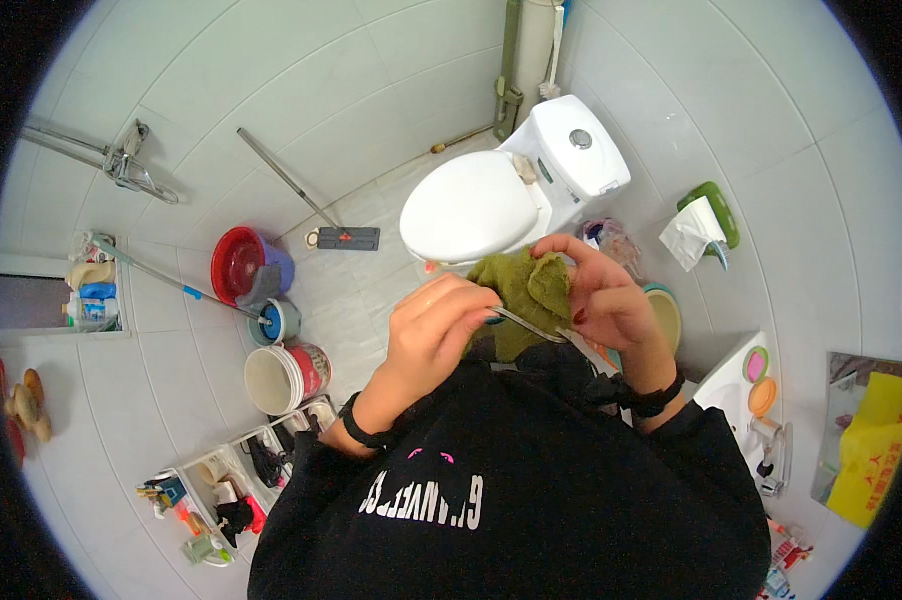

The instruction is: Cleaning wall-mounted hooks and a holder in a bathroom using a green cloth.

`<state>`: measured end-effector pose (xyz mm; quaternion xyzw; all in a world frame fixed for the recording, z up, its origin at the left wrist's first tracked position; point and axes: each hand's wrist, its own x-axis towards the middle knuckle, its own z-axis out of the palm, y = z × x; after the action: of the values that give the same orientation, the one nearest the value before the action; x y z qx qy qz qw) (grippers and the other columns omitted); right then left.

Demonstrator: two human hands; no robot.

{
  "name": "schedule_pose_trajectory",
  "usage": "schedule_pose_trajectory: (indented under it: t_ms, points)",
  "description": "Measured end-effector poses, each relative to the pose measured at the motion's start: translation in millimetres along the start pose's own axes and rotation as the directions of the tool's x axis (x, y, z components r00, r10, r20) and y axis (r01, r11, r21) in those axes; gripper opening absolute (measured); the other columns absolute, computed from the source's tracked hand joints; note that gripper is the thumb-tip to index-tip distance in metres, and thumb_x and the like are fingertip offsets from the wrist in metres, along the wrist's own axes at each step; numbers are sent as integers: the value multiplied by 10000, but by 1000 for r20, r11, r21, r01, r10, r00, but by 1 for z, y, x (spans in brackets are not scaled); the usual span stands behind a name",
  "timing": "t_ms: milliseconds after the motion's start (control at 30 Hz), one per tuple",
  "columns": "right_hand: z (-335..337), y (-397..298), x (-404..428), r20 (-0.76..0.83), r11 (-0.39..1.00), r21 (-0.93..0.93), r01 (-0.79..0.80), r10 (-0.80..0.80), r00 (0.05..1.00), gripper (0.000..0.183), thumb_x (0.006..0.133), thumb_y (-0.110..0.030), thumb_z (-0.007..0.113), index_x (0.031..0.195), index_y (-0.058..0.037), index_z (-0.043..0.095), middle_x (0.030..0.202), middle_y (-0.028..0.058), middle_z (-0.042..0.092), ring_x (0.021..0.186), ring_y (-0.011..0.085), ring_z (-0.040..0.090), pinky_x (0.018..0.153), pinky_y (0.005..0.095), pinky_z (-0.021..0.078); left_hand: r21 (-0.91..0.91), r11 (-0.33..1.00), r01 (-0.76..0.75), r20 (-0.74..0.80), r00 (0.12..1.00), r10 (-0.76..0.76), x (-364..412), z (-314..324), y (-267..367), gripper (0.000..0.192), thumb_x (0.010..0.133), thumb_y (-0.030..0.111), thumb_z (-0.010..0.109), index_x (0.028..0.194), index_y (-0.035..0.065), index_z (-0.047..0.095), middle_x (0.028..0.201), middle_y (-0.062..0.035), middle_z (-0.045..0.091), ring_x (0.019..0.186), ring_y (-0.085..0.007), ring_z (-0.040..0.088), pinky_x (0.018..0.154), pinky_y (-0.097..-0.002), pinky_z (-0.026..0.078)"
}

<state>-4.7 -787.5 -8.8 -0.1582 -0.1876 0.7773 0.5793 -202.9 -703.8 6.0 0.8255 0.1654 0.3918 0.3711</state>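
Note:
My left hand [439, 330] pinches one end of a thin, curved metal piece [529, 324] between thumb and fingers. My right hand [608, 300] grips a bunched olive-green cloth [514, 289], its index finger curled over the top edge. The metal piece slants down to the right across the front of the cloth; its far end lies close to my right hand, and what it belongs to is hidden. Both hands are in front of my chest, over the front of the closed toilet [469, 206]. Black bands circle both wrists.
A flat mop [357, 238] leans against the wall. Left of it stand a red basin [237, 262], a small bucket with a mop [289, 319] and a white bucket [271, 379]. A shelf rack [188, 472] is lower left; a washbasin [721, 375] is right.

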Motion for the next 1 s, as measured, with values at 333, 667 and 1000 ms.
schedule_pose_trajectory:
  t_ms: [333,667,1000]
  points:
    - [-11,18,-2,-98,945,-190,267,-289,952,553,816,-121,585,1272,-32,286,1184,158,458,1100,241,478,927,369,400,-169,966,197,42,980,-193,-8,0,-1,106,729,-33,587,830,-6,599,724,-95,588,626,-193,559,557,-260,422]
    - [-24,32,5,-73,972,-161,168,-182,981,327,812,-171,613,1066,-44,451,939,96,585,880,129,564,731,260,470,-146,964,221,138,970,-201,-6,0,5,107,732,-29,584,835,-1,587,740,-92,579,654,-208,562,575,-262,424]
    - [-3,28,8,-150,931,-365,-14,-44,988,233,797,-168,624,952,-22,527,876,53,584,815,106,560,707,234,452,64,991,120,88,988,-126,-7,4,-4,109,713,-11,604,817,1,575,705,-104,544,631,-245,513,568,-301,412]
